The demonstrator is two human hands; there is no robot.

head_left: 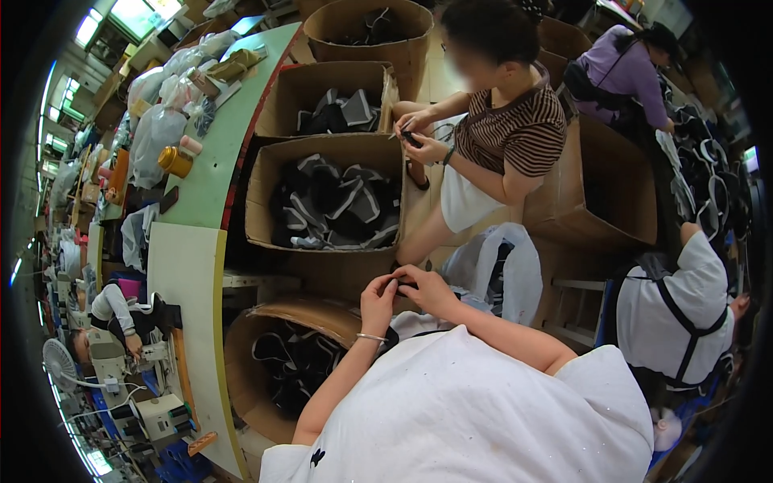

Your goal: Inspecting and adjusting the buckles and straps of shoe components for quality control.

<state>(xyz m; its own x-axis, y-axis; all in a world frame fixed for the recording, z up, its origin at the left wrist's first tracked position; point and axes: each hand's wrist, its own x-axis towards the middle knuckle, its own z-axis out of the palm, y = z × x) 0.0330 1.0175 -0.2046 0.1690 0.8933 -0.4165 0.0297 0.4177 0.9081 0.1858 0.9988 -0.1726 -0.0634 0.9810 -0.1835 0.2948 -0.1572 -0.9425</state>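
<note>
My left hand (pixel 378 298), with a bracelet at its wrist, and my right hand (pixel 429 291) meet in front of my white top. Their fingertips pinch a small black piece (pixel 402 282) between them. Most of that piece is hidden by the fingers, so its kind does not show. Below the hands, some grey and dark cloth (pixel 415 324) lies on my lap. A cardboard box (pixel 322 315) of black pieces with pale edging stands by my left forearm. Beyond my right hand sits a white plastic bag (pixel 525 270) with dark contents.
Facing me sits a person in a striped top (pixel 527 129), both hands on a small dark item. Cardboard boxes (pixel 322 145) of black and grey pieces line the left. A green table (pixel 211 161) holds bags and a yellow jar (pixel 175 162). Co-workers sit at right.
</note>
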